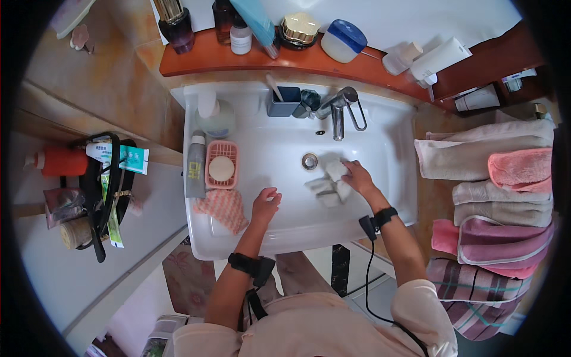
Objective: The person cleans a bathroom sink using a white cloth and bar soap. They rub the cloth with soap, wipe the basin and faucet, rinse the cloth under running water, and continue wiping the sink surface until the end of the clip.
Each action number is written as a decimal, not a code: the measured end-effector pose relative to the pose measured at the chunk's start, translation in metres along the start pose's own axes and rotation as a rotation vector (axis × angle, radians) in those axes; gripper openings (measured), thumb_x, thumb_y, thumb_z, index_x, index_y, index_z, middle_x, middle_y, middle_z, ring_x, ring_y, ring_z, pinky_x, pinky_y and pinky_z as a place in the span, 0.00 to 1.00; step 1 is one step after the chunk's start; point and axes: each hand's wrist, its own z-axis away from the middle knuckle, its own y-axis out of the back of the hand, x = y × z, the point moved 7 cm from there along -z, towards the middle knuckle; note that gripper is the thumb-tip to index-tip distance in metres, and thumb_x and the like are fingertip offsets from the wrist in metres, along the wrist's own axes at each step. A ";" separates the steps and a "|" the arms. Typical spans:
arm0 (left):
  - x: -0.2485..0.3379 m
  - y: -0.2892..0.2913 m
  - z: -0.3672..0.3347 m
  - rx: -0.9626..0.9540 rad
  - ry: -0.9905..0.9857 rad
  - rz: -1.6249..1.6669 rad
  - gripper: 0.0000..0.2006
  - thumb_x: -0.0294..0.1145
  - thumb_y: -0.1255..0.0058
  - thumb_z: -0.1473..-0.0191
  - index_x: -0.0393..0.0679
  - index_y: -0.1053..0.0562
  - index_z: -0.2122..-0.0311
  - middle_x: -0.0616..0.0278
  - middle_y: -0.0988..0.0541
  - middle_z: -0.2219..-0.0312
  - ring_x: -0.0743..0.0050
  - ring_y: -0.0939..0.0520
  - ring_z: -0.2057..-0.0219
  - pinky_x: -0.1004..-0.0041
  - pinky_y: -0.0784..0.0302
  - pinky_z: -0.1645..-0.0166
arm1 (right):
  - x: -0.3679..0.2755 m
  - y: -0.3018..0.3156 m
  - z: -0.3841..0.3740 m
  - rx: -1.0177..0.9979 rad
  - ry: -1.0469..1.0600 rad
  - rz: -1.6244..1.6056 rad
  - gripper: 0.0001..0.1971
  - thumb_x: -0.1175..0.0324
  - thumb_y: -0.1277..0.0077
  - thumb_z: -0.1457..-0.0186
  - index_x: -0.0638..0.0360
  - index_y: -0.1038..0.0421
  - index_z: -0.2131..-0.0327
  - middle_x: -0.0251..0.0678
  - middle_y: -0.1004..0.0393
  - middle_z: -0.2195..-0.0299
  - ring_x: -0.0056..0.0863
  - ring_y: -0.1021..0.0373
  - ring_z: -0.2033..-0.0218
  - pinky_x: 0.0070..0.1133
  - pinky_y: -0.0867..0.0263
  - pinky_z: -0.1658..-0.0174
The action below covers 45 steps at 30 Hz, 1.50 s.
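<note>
In the white sink (pixel 267 229) lie crumpled white cloths (pixel 326 191), small and sock-like, to the right of and below the drain (pixel 309 161). My right hand (pixel 358 178) pinches the upper end of one of them. My left hand (pixel 266 205) hovers over the left half of the basin with its fingers curled in and nothing visible in them. Left of that hand, a pink-and-white checked cloth (pixel 223 208) drapes over the sink's ledge. Above the cloth sits a pink soap dish (pixel 214 146) with a round cream-coloured soap bar (pixel 221 169).
A faucet (pixel 339 113) rises behind the drain, beside a dark cup (pixel 284 102). A grey tube (pixel 195 166) and a pump bottle (pixel 215 118) stand at left. Bottles line the red-brown shelf (pixel 238 65). Towels (pixel 488 149) hang right; a black rack (pixel 110 184) hangs left.
</note>
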 end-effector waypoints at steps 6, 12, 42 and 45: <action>-0.007 0.007 0.016 0.057 -0.199 -0.410 0.16 0.37 0.46 0.52 0.41 0.28 0.58 0.57 0.22 0.63 0.66 0.21 0.67 0.69 0.25 0.61 | 0.001 -0.060 0.005 -0.279 -0.008 0.395 0.36 0.52 0.39 0.64 0.63 0.39 0.53 0.53 0.35 0.54 0.47 0.38 0.50 0.33 0.37 0.49; -0.012 -0.007 0.024 0.032 -0.252 -0.462 0.13 0.36 0.45 0.52 0.42 0.28 0.62 0.59 0.23 0.67 0.63 0.22 0.68 0.68 0.26 0.61 | -0.053 -0.092 0.009 -0.371 0.141 0.447 0.32 0.60 0.38 0.63 0.62 0.40 0.54 0.51 0.31 0.58 0.46 0.32 0.56 0.33 0.34 0.54; -0.008 -0.001 0.029 0.054 -0.444 -0.522 0.10 0.29 0.44 0.55 0.41 0.28 0.65 0.57 0.23 0.71 0.63 0.21 0.69 0.69 0.26 0.63 | -0.111 -0.125 0.012 -0.382 0.504 0.173 0.21 0.69 0.44 0.56 0.57 0.32 0.55 0.41 0.31 0.56 0.40 0.34 0.54 0.31 0.36 0.52; -0.008 -0.001 0.028 0.039 -0.425 -0.530 0.10 0.29 0.44 0.55 0.41 0.28 0.65 0.57 0.23 0.70 0.62 0.21 0.69 0.68 0.26 0.63 | -0.090 -0.109 -0.025 -0.138 0.305 0.227 0.22 0.67 0.44 0.56 0.56 0.33 0.54 0.41 0.30 0.57 0.40 0.33 0.55 0.29 0.36 0.52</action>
